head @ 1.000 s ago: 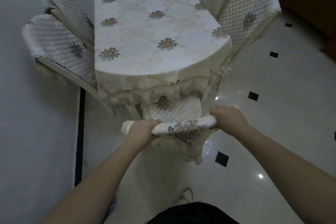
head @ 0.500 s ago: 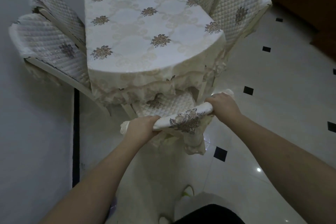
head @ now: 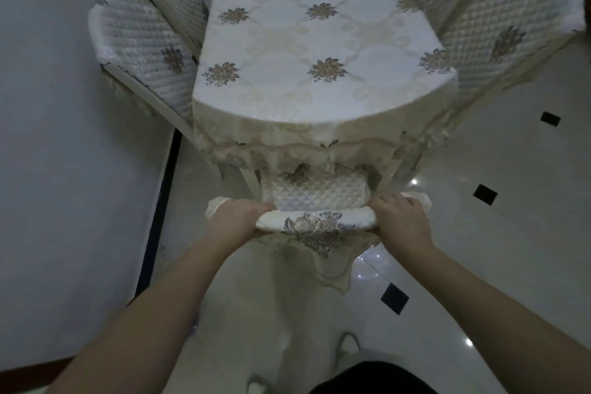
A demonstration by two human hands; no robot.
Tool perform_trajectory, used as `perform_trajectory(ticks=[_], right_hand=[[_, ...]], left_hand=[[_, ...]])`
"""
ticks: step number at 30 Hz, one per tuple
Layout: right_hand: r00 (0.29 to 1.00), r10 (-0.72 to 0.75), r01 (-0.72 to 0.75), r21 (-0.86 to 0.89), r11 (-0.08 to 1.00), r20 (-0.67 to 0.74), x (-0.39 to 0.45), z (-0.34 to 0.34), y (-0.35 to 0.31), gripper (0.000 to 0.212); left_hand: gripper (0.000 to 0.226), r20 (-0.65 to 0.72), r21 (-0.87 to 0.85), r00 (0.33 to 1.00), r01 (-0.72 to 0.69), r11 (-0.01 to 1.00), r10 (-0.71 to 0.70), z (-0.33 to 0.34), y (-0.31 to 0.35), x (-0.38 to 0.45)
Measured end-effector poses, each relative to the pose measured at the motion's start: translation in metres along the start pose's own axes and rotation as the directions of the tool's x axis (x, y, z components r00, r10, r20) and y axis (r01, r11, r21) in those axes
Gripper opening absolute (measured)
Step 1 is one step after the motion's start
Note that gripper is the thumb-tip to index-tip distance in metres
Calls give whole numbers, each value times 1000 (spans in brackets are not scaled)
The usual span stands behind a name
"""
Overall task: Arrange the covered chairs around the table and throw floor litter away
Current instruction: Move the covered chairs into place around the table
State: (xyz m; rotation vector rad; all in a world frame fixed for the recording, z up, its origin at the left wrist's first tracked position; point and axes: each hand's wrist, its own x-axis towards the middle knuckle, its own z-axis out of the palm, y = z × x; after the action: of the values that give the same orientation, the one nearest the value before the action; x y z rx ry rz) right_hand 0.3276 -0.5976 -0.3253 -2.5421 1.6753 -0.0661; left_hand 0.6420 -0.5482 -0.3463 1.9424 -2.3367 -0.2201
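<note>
The cloth-draped counter (head: 323,51) stands mid-room. Two covered chairs (head: 144,48) flank its left side and two (head: 508,29) its right. A fifth chair (head: 315,193) sits tucked under the counter's near end. The left hand (head: 238,217) and right hand (head: 401,219) curl round its top rail at opposite ends.

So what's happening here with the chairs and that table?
A person is gripping the top of a covered chair with both hands, left hand and right hand, at the near end of the cloth-covered table. The chair's quilted seat sits partly under the table's lace edge. Two more covered chairs lean at each long side. No litter is plainly visible on the tiled floor.
</note>
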Motion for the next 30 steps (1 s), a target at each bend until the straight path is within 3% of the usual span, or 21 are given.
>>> perform_trajectory(ticks=[5,9,12,16,21,26,30], right_hand=[[1000,-29,29,-2,1000,7,8,2,4,15],[997,-34,40,-82,996,69,17,3,9,24],[996,-31,34,-47,998,79,18,1,12,29],[996,-4,10,-56,998,93,16,-4,11,31],[989,102,-94,-77,993,109,10,-7,2,38],[981,187,-188,-30,982,-42,-15,-4,-2,48],[991,131,-130,54,990,-2,-40,-5,-15,60]], left_hand=[[29,-39,49,999,-30,998,32,-12,7,4],[18,42,49,993,104,993,-106,-13,11,8],[14,102,86,977,178,980,-187,-10,15,11],[29,112,83,961,245,966,-253,-7,18,11],[48,24,56,969,243,968,-244,-9,25,-11],[58,-78,-9,979,191,982,-191,-12,41,-41],[62,-10,-56,974,226,973,-226,-24,48,-58]])
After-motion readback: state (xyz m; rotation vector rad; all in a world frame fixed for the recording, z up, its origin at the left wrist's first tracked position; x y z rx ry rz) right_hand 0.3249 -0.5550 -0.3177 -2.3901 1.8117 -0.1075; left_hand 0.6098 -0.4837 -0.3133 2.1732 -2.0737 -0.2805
